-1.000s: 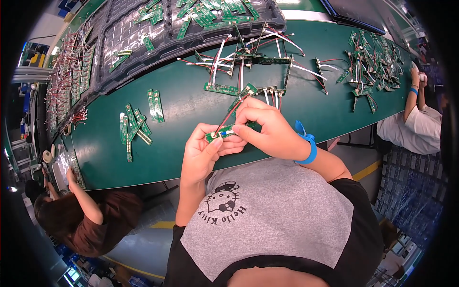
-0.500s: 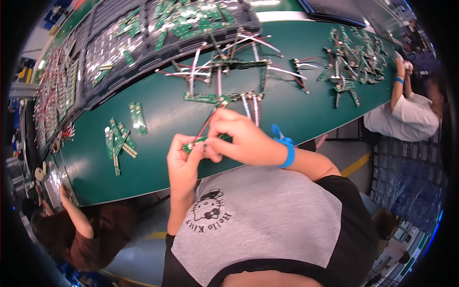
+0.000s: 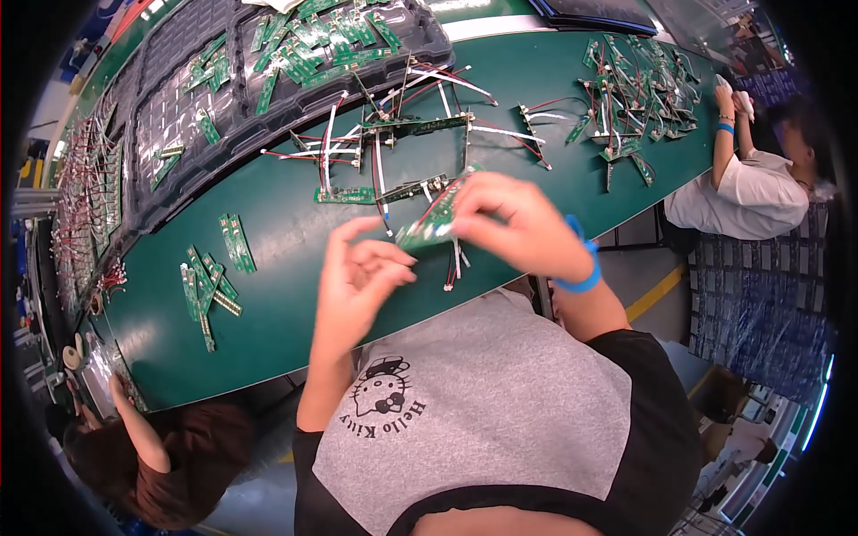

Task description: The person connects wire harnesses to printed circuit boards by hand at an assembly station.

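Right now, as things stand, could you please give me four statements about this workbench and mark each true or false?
1. The person's right hand holds a narrow green circuit board. True.
2. A bright blue band circles the left wrist. False: the bright blue wristband is on the right wrist.
3. Loose green strip-shaped boards lie in the black plastic tray. True.
4. The smooth tabletop is white. False: it is green.

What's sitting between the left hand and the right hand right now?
A green circuit board, blurred, in the fingers of the right hand and reaching toward the left hand. The head view shows it.
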The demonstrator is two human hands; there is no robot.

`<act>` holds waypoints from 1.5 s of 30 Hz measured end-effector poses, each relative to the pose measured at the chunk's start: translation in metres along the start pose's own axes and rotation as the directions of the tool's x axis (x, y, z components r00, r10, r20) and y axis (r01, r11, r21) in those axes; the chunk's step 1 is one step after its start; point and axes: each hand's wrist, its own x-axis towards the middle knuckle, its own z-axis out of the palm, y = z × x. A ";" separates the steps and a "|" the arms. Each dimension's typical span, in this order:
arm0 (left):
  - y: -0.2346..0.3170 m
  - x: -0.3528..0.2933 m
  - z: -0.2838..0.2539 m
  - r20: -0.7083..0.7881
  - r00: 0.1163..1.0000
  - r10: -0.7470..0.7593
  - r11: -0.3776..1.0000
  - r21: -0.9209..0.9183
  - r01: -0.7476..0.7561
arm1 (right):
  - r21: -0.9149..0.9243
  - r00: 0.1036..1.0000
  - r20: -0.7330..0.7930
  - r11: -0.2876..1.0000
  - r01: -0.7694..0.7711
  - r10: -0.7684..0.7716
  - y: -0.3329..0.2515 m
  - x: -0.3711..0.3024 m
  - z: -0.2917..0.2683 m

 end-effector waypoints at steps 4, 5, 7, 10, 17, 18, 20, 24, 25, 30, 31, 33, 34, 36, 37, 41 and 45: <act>0.009 0.009 -0.058 -0.351 0.894 0.277 0.786 0.619 0.000 | -0.009 0.894 -0.382 0.966 -0.258 0.235 0.018 -0.005 -0.061; 0.011 0.012 -0.077 -0.400 0.834 0.381 0.619 0.780 0.092 | -0.065 0.847 -0.486 0.958 -0.279 0.214 0.029 -0.002 -0.078; 0.011 0.013 -0.116 -0.444 0.764 0.469 0.404 0.876 0.262 | -0.077 0.763 -0.610 0.942 -0.325 0.213 0.061 0.003 -0.115; 0.012 0.015 -0.145 -0.496 0.728 0.474 0.145 0.859 0.491 | -0.280 0.643 -0.765 0.917 -0.283 -0.036 0.084 0.013 -0.130; 0.015 0.016 -0.172 -0.549 0.757 0.353 0.079 0.824 0.561 | -0.285 0.927 -0.373 0.945 -0.161 0.045 0.028 0.005 -0.053; 0.013 0.016 -0.176 -0.516 0.765 0.384 0.109 0.849 0.518 | -0.306 0.954 -0.238 0.918 -0.253 0.184 0.022 0.003 -0.039; 0.016 0.018 -0.172 -0.557 0.763 0.328 0.149 0.828 0.540 | -0.474 0.963 -0.026 0.845 -0.250 0.270 0.018 0.000 -0.022; 0.019 0.025 -0.168 -0.598 0.763 0.245 0.245 0.800 0.548 | -0.503 0.969 0.129 0.856 -0.118 0.209 0.010 0.000 0.003; 0.020 0.027 -0.165 -0.614 0.763 0.203 0.280 0.783 0.555 | -0.496 0.978 0.123 0.864 -0.084 0.166 0.009 0.002 0.010; 0.030 0.026 -0.158 -0.571 0.767 0.294 0.274 0.819 0.504 | -0.630 0.968 0.227 0.774 0.060 0.109 0.027 0.003 0.027; 0.028 0.019 -0.160 -0.549 0.773 0.319 0.280 0.833 0.476 | -0.628 0.970 0.225 0.775 0.071 0.093 0.026 0.001 0.026; 0.027 0.011 -0.169 -0.508 0.770 0.386 0.307 0.858 0.412 | -0.648 0.957 0.277 0.752 0.124 0.081 0.019 0.000 0.018; 0.027 0.007 -0.171 -0.525 0.784 0.330 0.404 0.830 0.385 | -0.635 0.953 0.299 0.757 0.154 0.057 0.018 -0.002 0.018; 0.016 0.012 -0.176 -0.541 0.821 0.180 0.758 0.608 0.235 | -0.553 0.952 0.305 0.808 0.203 -0.029 0.020 0.004 0.012; 0.017 0.016 -0.172 -0.567 0.819 0.093 0.802 0.529 0.276 | -0.466 0.951 0.301 0.857 0.218 -0.078 0.021 0.008 0.012; 0.013 0.009 -0.163 -0.622 0.729 0.284 0.519 0.739 0.429 | -0.462 0.992 0.077 0.878 0.124 -0.099 -0.008 0.018 0.011; 0.027 0.021 -0.147 -0.664 0.687 0.295 0.409 0.738 0.537 | -0.226 0.960 -0.233 0.969 0.100 -0.153 -0.015 0.039 0.009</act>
